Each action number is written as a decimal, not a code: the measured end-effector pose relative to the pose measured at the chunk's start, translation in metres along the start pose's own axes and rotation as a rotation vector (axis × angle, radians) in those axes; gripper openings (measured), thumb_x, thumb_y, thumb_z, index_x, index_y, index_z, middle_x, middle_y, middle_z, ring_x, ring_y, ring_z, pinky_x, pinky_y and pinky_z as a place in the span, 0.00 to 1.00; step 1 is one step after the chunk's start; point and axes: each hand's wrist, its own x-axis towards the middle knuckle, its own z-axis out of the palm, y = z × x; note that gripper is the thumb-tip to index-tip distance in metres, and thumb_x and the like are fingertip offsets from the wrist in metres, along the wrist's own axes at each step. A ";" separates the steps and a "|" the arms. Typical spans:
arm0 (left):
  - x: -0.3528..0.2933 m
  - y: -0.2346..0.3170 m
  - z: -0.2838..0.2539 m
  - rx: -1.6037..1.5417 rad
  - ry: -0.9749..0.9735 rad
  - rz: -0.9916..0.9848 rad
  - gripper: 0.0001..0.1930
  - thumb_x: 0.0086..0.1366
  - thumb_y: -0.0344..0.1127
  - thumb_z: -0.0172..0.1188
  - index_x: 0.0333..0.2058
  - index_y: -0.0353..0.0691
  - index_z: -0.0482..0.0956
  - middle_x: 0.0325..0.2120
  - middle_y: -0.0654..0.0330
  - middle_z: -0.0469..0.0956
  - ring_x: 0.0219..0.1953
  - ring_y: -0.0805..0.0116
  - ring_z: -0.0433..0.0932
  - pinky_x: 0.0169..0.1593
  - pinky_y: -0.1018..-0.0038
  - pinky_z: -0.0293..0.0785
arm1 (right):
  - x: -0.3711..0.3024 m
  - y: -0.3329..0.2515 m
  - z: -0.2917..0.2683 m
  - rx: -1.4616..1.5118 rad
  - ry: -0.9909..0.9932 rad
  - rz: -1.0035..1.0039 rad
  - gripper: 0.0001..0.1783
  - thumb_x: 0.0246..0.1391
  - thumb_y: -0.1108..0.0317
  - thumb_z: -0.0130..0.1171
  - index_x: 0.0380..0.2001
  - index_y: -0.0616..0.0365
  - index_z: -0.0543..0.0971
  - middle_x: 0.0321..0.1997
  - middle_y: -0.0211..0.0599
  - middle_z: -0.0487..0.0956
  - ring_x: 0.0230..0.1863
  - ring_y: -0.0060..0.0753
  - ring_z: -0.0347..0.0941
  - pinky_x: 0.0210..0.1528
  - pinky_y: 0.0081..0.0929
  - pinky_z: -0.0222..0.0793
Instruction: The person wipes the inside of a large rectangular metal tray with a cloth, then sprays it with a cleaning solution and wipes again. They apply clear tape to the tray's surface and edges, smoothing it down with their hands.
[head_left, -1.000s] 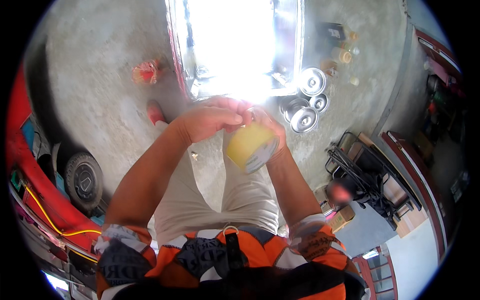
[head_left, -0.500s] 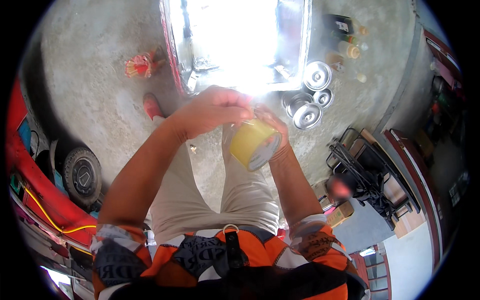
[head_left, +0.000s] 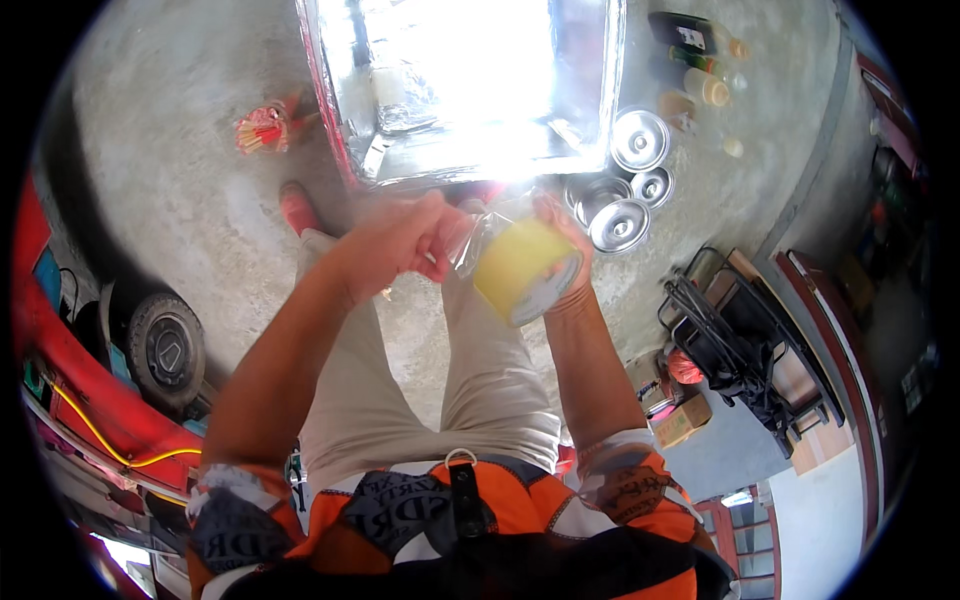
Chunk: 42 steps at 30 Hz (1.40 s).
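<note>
A wide roll of yellowish clear packing tape [head_left: 522, 262] rests in my right hand [head_left: 570, 240], whose fingers wrap round its far and right side. A crinkled strip of clear film [head_left: 480, 236] runs from the roll toward my left hand [head_left: 400, 240]. The left fingers are closed on the free end of that film, slightly blurred by motion. Both hands are above my legs, just on the near side of a foil-lined box [head_left: 450, 168] that glares brightly.
Several round metal lids or dishes [head_left: 620, 225] lie right of the box, with bottles [head_left: 705, 90] beyond them. A red bundle [head_left: 265, 128] lies on the floor at the left. Folded black chairs [head_left: 735, 345] are at the right, a red vehicle with a wheel [head_left: 165, 350] at the left.
My left hand has drawn away from the roll to the left and slightly down, stretching the clear film between them. The roll has shifted slightly right and up with my right hand.
</note>
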 end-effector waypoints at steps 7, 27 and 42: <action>-0.003 -0.017 0.018 0.063 0.224 0.110 0.10 0.58 0.36 0.52 0.25 0.35 0.75 0.18 0.65 0.70 0.22 0.79 0.67 0.27 0.80 0.65 | 0.004 -0.012 -0.004 0.178 0.171 0.155 0.16 0.52 0.68 0.48 0.43 0.64 0.68 0.39 0.38 0.73 0.38 0.29 0.71 0.39 0.23 0.69; -0.020 0.014 -0.006 0.864 0.447 0.451 0.09 0.56 0.28 0.55 0.19 0.35 0.68 0.15 0.69 0.63 0.19 0.83 0.59 0.24 0.82 0.56 | 0.014 -0.028 -0.012 -1.354 0.124 0.521 0.09 0.45 0.70 0.59 0.33 0.58 0.76 0.28 0.26 0.77 0.30 0.20 0.71 0.34 0.21 0.66; -0.021 0.036 -0.016 1.017 0.501 0.539 0.10 0.53 0.26 0.55 0.17 0.36 0.65 0.13 0.62 0.61 0.17 0.75 0.58 0.22 0.79 0.54 | 0.018 -0.024 -0.030 -0.752 0.003 0.576 0.21 0.44 0.74 0.61 0.44 0.58 0.72 0.35 0.30 0.77 0.35 0.18 0.72 0.37 0.17 0.68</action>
